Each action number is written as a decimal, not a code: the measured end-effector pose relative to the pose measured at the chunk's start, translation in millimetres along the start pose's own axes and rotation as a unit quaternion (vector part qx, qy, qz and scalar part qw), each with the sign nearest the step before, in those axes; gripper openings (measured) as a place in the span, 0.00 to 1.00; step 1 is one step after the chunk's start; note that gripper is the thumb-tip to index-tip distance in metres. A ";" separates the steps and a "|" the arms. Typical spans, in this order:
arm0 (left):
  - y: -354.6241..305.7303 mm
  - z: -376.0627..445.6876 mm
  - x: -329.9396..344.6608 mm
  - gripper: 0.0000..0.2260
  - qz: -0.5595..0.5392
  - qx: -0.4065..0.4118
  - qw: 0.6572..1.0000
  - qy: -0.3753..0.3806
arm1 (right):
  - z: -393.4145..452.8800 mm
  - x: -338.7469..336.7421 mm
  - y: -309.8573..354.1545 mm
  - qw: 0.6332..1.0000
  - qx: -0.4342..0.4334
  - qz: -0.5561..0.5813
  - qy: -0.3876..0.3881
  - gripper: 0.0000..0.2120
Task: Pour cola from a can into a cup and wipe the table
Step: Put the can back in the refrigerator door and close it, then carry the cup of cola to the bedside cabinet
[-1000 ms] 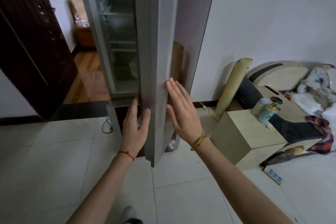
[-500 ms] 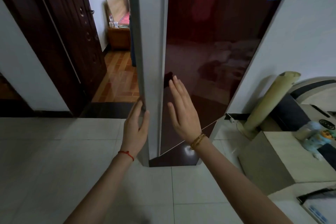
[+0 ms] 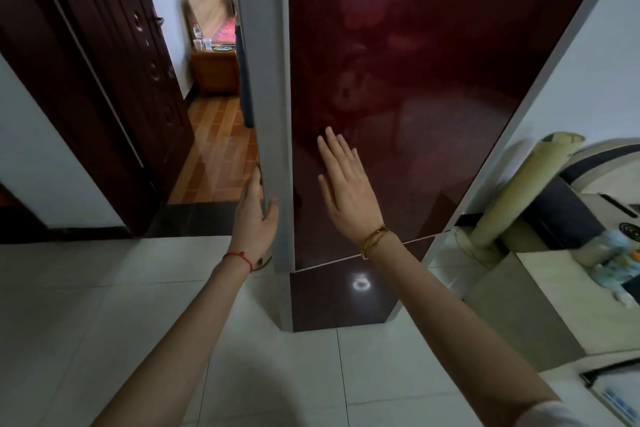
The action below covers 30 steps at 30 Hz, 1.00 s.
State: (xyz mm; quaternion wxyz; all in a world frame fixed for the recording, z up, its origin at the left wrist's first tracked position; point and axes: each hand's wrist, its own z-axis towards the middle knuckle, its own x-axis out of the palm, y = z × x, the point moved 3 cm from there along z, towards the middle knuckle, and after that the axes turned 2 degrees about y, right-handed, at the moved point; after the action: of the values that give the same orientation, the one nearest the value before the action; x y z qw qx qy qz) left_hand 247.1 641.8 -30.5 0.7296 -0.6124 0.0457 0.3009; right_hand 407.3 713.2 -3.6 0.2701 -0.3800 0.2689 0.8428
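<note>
A tall fridge with a glossy dark red door (image 3: pixel 398 97) and a grey side edge (image 3: pixel 273 114) stands in front of me, its door shut. My right hand (image 3: pixel 346 191) lies flat with straight fingers against the red door front. My left hand (image 3: pixel 256 218) rests on the grey left edge, fingers reaching behind it and thumb on the front. Neither hand holds anything. No can, cup or cloth is in view.
A dark wooden door (image 3: pixel 104 80) stands open at the left onto a room with a wood floor and a bedside cabinet (image 3: pixel 214 69). At the right are a rolled mat (image 3: pixel 519 184) leaning on the wall, a beige box (image 3: pixel 540 305) and cluttered furniture. White floor tiles (image 3: pixel 86 305) lie below.
The fridge door has swung shut from open, showing its red front. Both hands followed it, the right pressing flat on the front, the left staying on the edge.
</note>
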 end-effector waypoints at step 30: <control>46.6 63.5 5.2 0.31 0.086 0.008 0.995 0.049 | 35.8 15.1 -29.4 0.994 0.071 0.007 0.078 0.29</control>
State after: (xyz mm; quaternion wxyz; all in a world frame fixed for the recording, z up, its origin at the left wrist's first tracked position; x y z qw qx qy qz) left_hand 209.1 705.5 -57.5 0.7032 -0.6140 0.1359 0.3317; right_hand 400.5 761.4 -2.4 0.2686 -0.4228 0.3514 0.7910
